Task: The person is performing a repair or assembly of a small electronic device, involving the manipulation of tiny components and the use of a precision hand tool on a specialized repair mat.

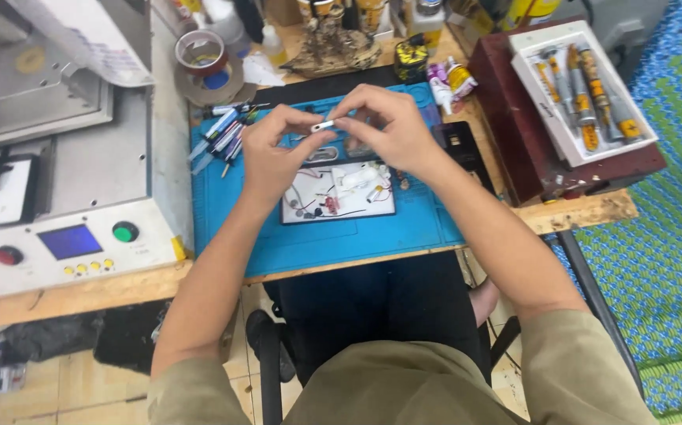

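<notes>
While both arms are stretched over the wooden workbench (577, 214), a small white oblong part (323, 125) is held at upper centre of the frame, above the blue rubber work mat (356, 236). It is pinched at one end by thumb & fingertips of the left hand (274, 153), and at the other by those of the right hand (388, 126); both grips are closed tight on it. Just below the hands, a white rectangular tray w/ small red & black bits (339, 193) is seen on the mat. A bundle of pens & tools (223, 138) lies left of centre. A grey machine w/ blue screen & green button (65, 228) fills the left of the frame. A white box of tubes (585, 86) sits on a dark red case at upper right.
</notes>
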